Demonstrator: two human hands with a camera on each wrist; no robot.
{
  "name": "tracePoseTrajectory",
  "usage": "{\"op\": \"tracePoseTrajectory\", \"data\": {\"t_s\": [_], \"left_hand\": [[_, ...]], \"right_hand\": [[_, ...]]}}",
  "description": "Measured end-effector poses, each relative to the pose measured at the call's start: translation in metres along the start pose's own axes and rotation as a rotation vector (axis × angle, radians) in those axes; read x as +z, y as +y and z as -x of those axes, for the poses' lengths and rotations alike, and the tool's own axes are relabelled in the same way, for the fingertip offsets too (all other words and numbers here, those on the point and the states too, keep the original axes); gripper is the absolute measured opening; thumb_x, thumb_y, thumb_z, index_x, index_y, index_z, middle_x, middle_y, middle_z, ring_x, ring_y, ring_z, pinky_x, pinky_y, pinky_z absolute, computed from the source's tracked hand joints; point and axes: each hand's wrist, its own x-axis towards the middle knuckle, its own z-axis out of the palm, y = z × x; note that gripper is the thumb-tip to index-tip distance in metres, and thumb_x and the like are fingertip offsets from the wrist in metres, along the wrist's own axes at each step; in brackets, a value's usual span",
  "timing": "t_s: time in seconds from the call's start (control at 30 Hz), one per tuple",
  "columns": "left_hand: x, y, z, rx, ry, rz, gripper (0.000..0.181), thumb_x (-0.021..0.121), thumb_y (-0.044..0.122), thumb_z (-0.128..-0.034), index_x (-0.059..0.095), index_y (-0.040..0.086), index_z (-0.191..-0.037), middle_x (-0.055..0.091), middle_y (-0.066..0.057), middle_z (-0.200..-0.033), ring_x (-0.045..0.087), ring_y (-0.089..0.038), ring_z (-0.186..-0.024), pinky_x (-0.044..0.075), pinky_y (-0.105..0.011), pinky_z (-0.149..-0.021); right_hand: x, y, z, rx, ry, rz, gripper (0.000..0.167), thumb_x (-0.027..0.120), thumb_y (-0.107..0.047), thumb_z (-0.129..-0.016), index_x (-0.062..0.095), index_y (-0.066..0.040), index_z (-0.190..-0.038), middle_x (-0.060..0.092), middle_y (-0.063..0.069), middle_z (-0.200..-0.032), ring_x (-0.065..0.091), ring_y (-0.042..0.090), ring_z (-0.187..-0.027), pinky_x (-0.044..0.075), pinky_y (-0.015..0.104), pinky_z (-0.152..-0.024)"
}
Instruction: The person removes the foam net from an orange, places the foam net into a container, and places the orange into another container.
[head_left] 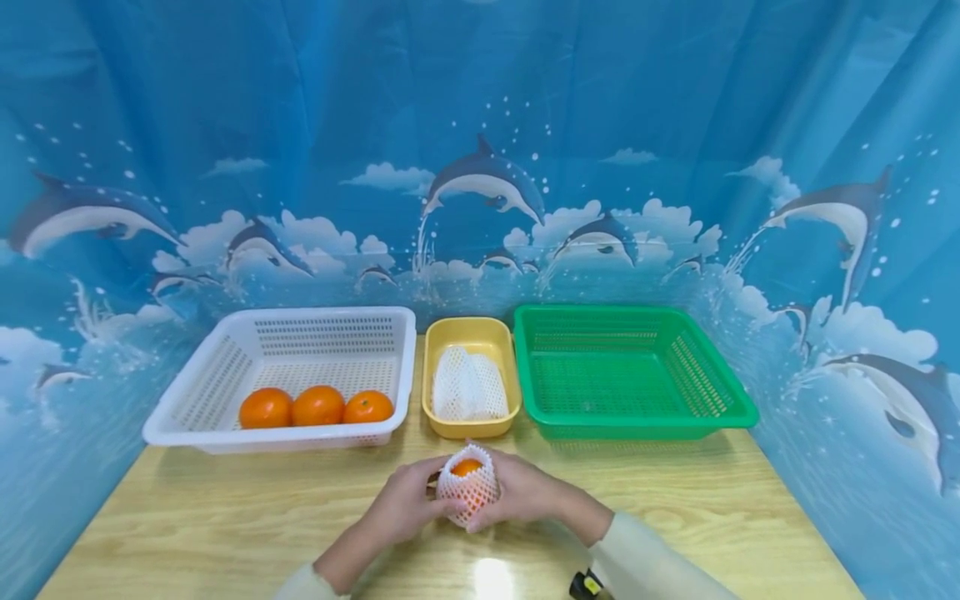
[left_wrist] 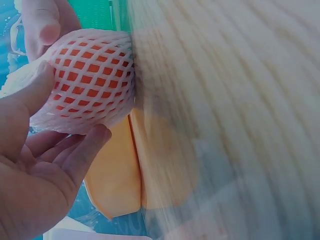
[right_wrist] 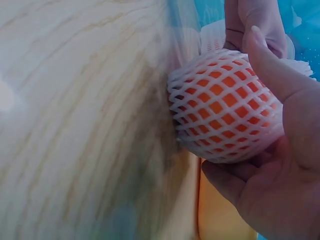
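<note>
An orange (head_left: 467, 467) sits inside a white foam net sleeve (head_left: 468, 497), its top showing through the sleeve's open upper end in the head view. My left hand (head_left: 408, 502) holds the sleeved orange from the left, thumb in front and fingers beneath and behind. From the other side my right hand (head_left: 522, 490) grips it, the thumb lying along the net (right_wrist: 220, 110). In both wrist views the bottom of the sleeve is at the wooden tabletop. The mesh stretches over the fruit, and orange skin shows through its diamond holes.
Behind the hands, a yellow tray (head_left: 471, 429) holds white foam nets (head_left: 468, 385). A white basket (head_left: 217, 392) at left has three oranges (head_left: 318, 406) along its front. At right stands a green basket (head_left: 630, 432). A dolphin-print curtain (head_left: 480, 100) hangs behind the wooden table (head_left: 225, 517).
</note>
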Motion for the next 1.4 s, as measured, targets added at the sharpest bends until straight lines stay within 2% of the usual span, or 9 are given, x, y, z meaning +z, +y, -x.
{"op": "tracePoseTrajectory", "data": {"t_s": [0.1, 0.23, 0.47, 0.57, 0.7, 0.93, 1.07, 1.27, 1.4], "left_hand": [[0.0, -0.001, 0.0, 0.002, 0.017, -0.011, 0.057, 0.08, 0.026, -0.0769, 0.063, -0.002, -0.123, 0.067, -0.019, -0.117, 0.067, -0.029, -0.101, 0.056, -0.02, -0.077], [-0.001, -0.003, 0.001, 0.001, 0.042, -0.039, 0.053, 0.08, 0.027, -0.0768, 0.066, -0.001, -0.12, 0.069, -0.017, -0.112, 0.068, -0.028, -0.099, 0.056, -0.019, -0.075], [0.0, -0.007, 0.002, -0.012, 0.005, 0.056, 0.065, 0.08, 0.024, -0.0787, 0.055, -0.006, -0.13, 0.062, -0.026, -0.122, 0.066, -0.035, -0.103, 0.057, -0.024, -0.079], [0.0, -0.006, 0.002, -0.005, -0.008, 0.065, 0.069, 0.08, 0.026, -0.0787, 0.053, -0.007, -0.132, 0.061, -0.026, -0.124, 0.065, -0.035, -0.106, 0.057, -0.026, -0.081], [0.0, -0.006, 0.001, 0.0, -0.032, 0.062, 0.073, 0.08, 0.03, -0.0777, 0.051, -0.005, -0.135, 0.058, -0.024, -0.129, 0.064, -0.034, -0.108, 0.056, -0.026, -0.083], [0.001, -0.006, 0.0, 0.011, -0.055, -0.008, 0.072, 0.081, 0.031, -0.0775, 0.052, 0.001, -0.137, 0.06, -0.021, -0.129, 0.064, -0.032, -0.109, 0.056, -0.031, -0.085], [0.001, -0.006, -0.001, 0.009, -0.069, -0.041, 0.075, 0.081, 0.031, -0.0768, 0.05, 0.003, -0.139, 0.06, -0.019, -0.129, 0.063, -0.032, -0.109, 0.056, -0.036, -0.088], [0.004, -0.006, -0.002, 0.006, -0.086, -0.055, 0.075, 0.081, 0.037, -0.0756, 0.051, 0.012, -0.14, 0.062, -0.006, -0.13, 0.06, -0.022, -0.114, 0.05, -0.041, -0.097], [0.004, -0.005, -0.001, -0.002, -0.063, -0.064, 0.071, 0.082, 0.036, -0.0741, 0.055, 0.01, -0.135, 0.064, -0.006, -0.126, 0.062, -0.022, -0.111, 0.052, -0.039, -0.094]], "right_hand": [[0.003, 0.001, -0.001, 0.0, -0.009, 0.014, 0.111, 0.087, -0.035, -0.068, 0.024, 0.001, -0.152, 0.057, -0.001, -0.13, 0.057, 0.005, -0.108, 0.045, 0.027, -0.1], [0.005, 0.002, -0.002, -0.012, -0.011, 0.02, 0.109, 0.087, -0.035, -0.068, 0.026, 0.0, -0.151, 0.057, -0.003, -0.128, 0.057, 0.005, -0.107, 0.046, 0.027, -0.099], [0.003, 0.003, -0.002, -0.023, -0.002, 0.001, 0.074, 0.086, -0.034, -0.07, 0.052, -0.02, -0.134, 0.063, -0.01, -0.113, 0.061, 0.004, -0.097, 0.052, 0.024, -0.087], [0.001, 0.001, -0.001, 0.004, 0.001, 0.002, 0.068, 0.086, -0.034, -0.071, 0.056, -0.023, -0.131, 0.065, -0.013, -0.11, 0.061, 0.003, -0.096, 0.051, 0.023, -0.087], [-0.003, -0.001, 0.0, 0.023, -0.004, 0.016, 0.064, 0.085, -0.035, -0.072, 0.058, -0.022, -0.129, 0.066, -0.014, -0.109, 0.061, 0.002, -0.096, 0.051, 0.024, -0.089], [-0.012, -0.003, 0.003, 0.005, -0.004, 0.179, 0.059, 0.079, -0.042, -0.076, 0.062, -0.017, -0.126, 0.068, -0.01, -0.108, 0.061, 0.002, -0.095, 0.05, 0.024, -0.089], [-0.015, -0.003, 0.003, -0.002, 0.005, 0.229, 0.057, 0.078, -0.042, -0.076, 0.064, -0.014, -0.124, 0.069, -0.007, -0.108, 0.061, 0.003, -0.097, 0.049, 0.024, -0.09], [-0.015, -0.003, 0.003, -0.002, 0.012, 0.206, 0.061, 0.081, -0.041, -0.074, 0.062, -0.013, -0.125, 0.068, -0.006, -0.11, 0.061, 0.004, -0.099, 0.049, 0.025, -0.092], [-0.012, 0.0, 0.002, -0.014, -0.002, 0.145, 0.066, 0.083, -0.039, -0.072, 0.058, -0.015, -0.129, 0.066, -0.007, -0.115, 0.06, 0.005, -0.102, 0.049, 0.028, -0.095]]}}
